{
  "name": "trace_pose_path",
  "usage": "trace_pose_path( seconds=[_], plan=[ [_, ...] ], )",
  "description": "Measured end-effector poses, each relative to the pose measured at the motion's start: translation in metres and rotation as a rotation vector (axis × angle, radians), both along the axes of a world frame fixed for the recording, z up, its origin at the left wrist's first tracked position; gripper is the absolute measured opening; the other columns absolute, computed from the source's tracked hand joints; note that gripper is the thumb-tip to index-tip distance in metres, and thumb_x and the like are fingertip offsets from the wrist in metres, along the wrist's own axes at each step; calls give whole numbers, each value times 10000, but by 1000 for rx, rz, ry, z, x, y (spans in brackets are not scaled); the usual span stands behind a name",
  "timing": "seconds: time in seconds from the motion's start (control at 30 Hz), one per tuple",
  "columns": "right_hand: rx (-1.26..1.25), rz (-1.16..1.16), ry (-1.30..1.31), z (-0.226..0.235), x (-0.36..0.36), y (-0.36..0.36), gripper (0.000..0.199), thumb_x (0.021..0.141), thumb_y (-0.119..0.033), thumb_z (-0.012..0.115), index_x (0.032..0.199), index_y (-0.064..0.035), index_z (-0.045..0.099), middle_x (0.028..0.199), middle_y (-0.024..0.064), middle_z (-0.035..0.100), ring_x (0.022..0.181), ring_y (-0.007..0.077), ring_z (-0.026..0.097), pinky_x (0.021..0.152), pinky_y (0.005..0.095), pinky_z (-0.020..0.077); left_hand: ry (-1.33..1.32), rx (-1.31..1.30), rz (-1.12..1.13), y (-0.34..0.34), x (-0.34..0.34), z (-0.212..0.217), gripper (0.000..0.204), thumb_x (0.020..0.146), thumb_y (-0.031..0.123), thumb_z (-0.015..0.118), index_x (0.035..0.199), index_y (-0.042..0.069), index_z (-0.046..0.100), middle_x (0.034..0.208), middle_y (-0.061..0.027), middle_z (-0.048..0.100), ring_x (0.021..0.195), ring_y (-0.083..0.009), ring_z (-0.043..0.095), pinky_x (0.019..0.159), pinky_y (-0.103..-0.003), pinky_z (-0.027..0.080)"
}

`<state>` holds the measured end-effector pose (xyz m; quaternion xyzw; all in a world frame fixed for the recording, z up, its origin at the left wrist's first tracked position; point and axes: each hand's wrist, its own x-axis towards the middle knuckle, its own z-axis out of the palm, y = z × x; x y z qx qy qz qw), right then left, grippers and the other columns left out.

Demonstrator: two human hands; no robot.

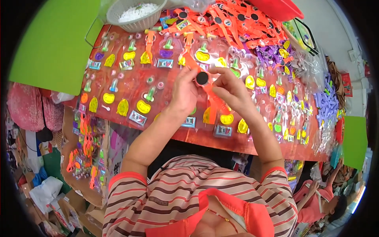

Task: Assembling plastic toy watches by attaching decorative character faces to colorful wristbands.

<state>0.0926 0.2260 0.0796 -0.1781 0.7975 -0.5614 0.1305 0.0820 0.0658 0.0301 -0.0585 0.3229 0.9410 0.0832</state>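
The left hand (185, 91) pinches the edge of a toy watch (202, 78), which is held above the middle of the red table (199, 137); it has a round black disc and a bright orange strap, one end running up and left, the other hanging down and right. The right hand (231, 93) is curled beside the disc, thumb and forefinger bent close to the strap, though I cannot tell whether they grip it. Around them, from the left, come a green board (51, 47), a cardboard box (68, 136) of bagged toys, a basket (138, 26) of white shreds, a heap of orange straps (231, 33), a red tub (282, 8), purple pieces (268, 55) and a lilac pile (327, 98); a co-worker (316, 201) is at lower right. Hands and watch hide part of the rows of trays. The basket is perforated and grey; the trays are clear, glossy plastic with moulded hollows, carrying shiny yellow shapes (122, 106), some ridged; the straps look flat and flexible.
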Motion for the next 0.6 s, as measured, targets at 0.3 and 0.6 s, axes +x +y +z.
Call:
trace_pose_path(
  seconds=[0.3,0.6],
  plan=[
    [399,153,775,4,53,-29,373,720,4,591,1084,-74,615,1041,134,551,882,295,563,724,353,473,-57,-8,1,-12,34,1,99,926,173,498,927,80,530,824,-9,566,782,-103,553,715,-270,469],
    [-160,-94,-48,6,71,-51,155,917,-110,560,980,20,618,824,9,603,797,81,545,776,247,434,53,-94,79,-18,43,5,141,906,146,478,926,26,550,786,-61,611,679,-111,585,631,-247,470]
  ],
)
